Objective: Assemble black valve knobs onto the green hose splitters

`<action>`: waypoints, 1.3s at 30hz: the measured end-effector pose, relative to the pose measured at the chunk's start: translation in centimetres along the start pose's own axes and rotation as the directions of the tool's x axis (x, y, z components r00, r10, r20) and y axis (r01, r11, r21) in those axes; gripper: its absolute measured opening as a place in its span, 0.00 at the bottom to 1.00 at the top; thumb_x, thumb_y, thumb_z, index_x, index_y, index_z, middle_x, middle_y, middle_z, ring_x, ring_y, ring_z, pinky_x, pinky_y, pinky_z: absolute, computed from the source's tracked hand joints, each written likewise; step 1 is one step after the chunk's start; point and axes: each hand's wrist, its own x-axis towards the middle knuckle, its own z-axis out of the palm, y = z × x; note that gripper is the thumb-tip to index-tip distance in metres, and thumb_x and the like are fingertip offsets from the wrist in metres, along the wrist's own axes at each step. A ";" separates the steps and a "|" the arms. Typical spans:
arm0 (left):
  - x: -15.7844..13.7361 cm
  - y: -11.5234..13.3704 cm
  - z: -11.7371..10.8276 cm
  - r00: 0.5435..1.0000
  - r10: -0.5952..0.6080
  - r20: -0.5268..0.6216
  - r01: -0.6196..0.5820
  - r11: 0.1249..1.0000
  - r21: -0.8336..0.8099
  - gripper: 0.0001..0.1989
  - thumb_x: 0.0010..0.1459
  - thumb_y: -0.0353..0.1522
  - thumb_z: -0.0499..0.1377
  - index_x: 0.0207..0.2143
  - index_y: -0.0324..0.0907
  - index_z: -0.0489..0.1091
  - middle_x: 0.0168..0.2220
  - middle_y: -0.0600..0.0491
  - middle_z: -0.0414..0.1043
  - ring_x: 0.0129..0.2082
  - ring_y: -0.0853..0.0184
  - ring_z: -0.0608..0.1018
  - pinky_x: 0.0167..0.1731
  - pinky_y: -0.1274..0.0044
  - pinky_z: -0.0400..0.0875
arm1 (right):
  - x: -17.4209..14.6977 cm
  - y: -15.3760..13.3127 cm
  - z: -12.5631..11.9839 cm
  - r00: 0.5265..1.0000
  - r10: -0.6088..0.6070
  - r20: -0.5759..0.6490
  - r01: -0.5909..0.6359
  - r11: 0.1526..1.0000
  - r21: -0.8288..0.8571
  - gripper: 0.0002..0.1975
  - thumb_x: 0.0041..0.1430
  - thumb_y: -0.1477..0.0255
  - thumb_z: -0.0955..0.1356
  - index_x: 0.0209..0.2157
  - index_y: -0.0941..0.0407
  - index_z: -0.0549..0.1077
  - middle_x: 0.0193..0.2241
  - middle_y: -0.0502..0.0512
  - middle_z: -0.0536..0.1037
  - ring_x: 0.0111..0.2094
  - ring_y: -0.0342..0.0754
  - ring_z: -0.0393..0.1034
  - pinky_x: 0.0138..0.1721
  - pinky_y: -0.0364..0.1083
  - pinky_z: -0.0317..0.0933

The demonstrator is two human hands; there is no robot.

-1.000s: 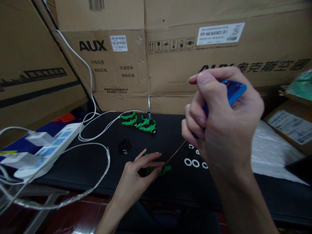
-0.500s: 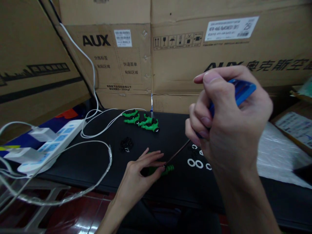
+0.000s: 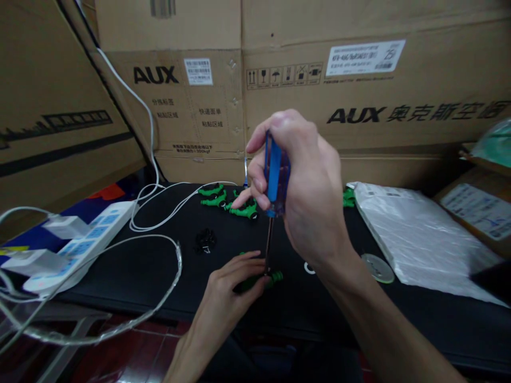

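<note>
A screwdriver (image 3: 274, 173) with a blue handle stands nearly upright in my right hand (image 3: 309, 175), whose fingers wrap round the handle. Its thin shaft runs down to a green plastic part (image 3: 276, 276) lying on the black table. My left hand (image 3: 235, 282) pinches that part, fingers on its far side and thumb on the near side. The screwdriver's tip meets the part close to my left fingertips; what sits right under the tip is too small to make out. Much of the green part is hidden under my left hand.
Several green and black parts (image 3: 244, 210) lie at the back, with small black pieces (image 3: 205, 240) nearer. White ring (image 3: 309, 267), round disc (image 3: 377, 267) and a white wrapped package (image 3: 423, 239) are on the right. A power strip (image 3: 93, 239) and cables are left; cardboard boxes (image 3: 287, 117) stand behind.
My right hand has swung left and tipped the screwdriver from a slant to nearly upright. My left hand stays on the green part. The view has shifted slightly, showing more of the right side.
</note>
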 end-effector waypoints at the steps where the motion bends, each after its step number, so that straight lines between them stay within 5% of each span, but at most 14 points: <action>1: 0.1 0.0 0.1 1.000 0.012 -0.003 -0.012 1.000 -0.005 0.06 0.60 0.28 0.66 0.40 0.45 0.81 0.43 0.52 0.84 0.51 0.58 0.82 0.54 0.66 0.79 | 0.0 0.1 0.0 1.000 -0.018 0.015 0.018 1.000 -0.005 0.14 0.69 0.68 0.62 0.27 0.53 0.61 0.18 0.41 0.58 0.17 0.38 0.55 0.23 0.41 0.72; 8: 1.4 0.0 1.3 1.000 -0.025 -0.014 0.025 0.999 0.031 0.07 0.59 0.29 0.68 0.41 0.45 0.80 0.40 0.51 0.83 0.43 0.60 0.83 0.45 0.70 0.81 | 0.2 0.4 -0.5 1.000 -0.008 0.014 0.009 0.999 -0.049 0.09 0.67 0.65 0.68 0.34 0.51 0.64 0.20 0.40 0.59 0.15 0.37 0.50 0.16 0.36 0.59; 12: 2.1 -0.1 1.4 0.998 -0.046 0.040 0.043 0.996 0.075 0.10 0.58 0.30 0.69 0.43 0.45 0.79 0.41 0.52 0.82 0.43 0.60 0.82 0.45 0.69 0.79 | 0.9 0.8 -1.3 0.998 0.034 0.054 -0.036 0.999 0.035 0.13 0.71 0.61 0.61 0.36 0.53 0.68 0.19 0.42 0.59 0.15 0.38 0.47 0.16 0.38 0.59; 18: 2.5 -0.5 1.5 0.997 -0.043 0.070 0.038 0.997 0.074 0.08 0.59 0.26 0.68 0.41 0.44 0.79 0.41 0.52 0.82 0.43 0.60 0.81 0.48 0.67 0.76 | 1.7 1.2 -1.6 0.991 -0.036 0.130 0.038 0.999 -0.015 0.09 0.64 0.66 0.68 0.34 0.52 0.63 0.28 0.44 0.72 0.22 0.38 0.68 0.29 0.43 0.73; 21: 2.6 -0.5 1.5 0.996 -0.048 0.072 0.043 0.997 0.064 0.07 0.58 0.26 0.67 0.40 0.44 0.79 0.41 0.53 0.82 0.42 0.61 0.81 0.47 0.68 0.76 | 1.7 0.9 -1.4 0.976 0.051 0.213 -0.055 0.998 0.013 0.12 0.62 0.67 0.69 0.35 0.50 0.58 0.23 0.39 0.68 0.15 0.36 0.60 0.18 0.38 0.64; 25: 2.7 -0.2 1.4 0.993 -0.078 0.085 0.073 0.995 0.063 0.08 0.58 0.26 0.68 0.40 0.42 0.79 0.40 0.52 0.82 0.41 0.61 0.82 0.48 0.68 0.75 | 1.2 0.4 -1.1 0.992 0.064 0.107 -0.067 0.998 0.021 0.10 0.64 0.67 0.68 0.33 0.51 0.61 0.18 0.38 0.57 0.13 0.35 0.49 0.13 0.35 0.47; 29: 2.9 0.1 1.3 0.990 -0.095 0.102 0.089 0.994 0.060 0.07 0.58 0.25 0.67 0.40 0.43 0.79 0.40 0.52 0.82 0.41 0.61 0.81 0.46 0.70 0.76 | 0.9 -0.6 -1.1 0.993 0.108 0.047 -0.107 0.994 -0.022 0.16 0.69 0.71 0.57 0.25 0.54 0.63 0.17 0.44 0.58 0.14 0.38 0.51 0.13 0.38 0.49; 32: 2.8 0.0 1.3 0.991 -0.101 0.092 0.095 0.993 0.064 0.07 0.59 0.26 0.67 0.40 0.42 0.79 0.41 0.51 0.82 0.42 0.61 0.80 0.45 0.71 0.76 | 1.3 -1.4 -1.6 0.960 0.189 0.208 -0.183 0.982 -0.050 0.16 0.67 0.74 0.59 0.23 0.54 0.61 0.17 0.44 0.60 0.15 0.40 0.56 0.15 0.40 0.58; 35: 2.7 -0.2 1.3 0.993 -0.086 0.085 0.081 0.995 0.064 0.08 0.60 0.27 0.66 0.43 0.43 0.78 0.42 0.52 0.81 0.44 0.61 0.79 0.46 0.71 0.75 | 1.8 -1.6 -2.0 0.892 0.214 0.399 -0.221 0.975 -0.028 0.17 0.67 0.64 0.64 0.24 0.53 0.61 0.17 0.44 0.62 0.15 0.41 0.58 0.16 0.43 0.62; 39: 2.7 -0.3 1.3 0.993 -0.069 0.095 0.062 0.996 0.069 0.08 0.60 0.26 0.66 0.43 0.42 0.78 0.41 0.52 0.81 0.42 0.62 0.80 0.43 0.73 0.75 | 1.6 -1.0 -1.6 0.995 0.012 0.100 -0.003 0.996 -0.093 0.24 0.63 0.52 0.68 0.25 0.52 0.56 0.20 0.42 0.57 0.17 0.40 0.57 0.17 0.42 0.61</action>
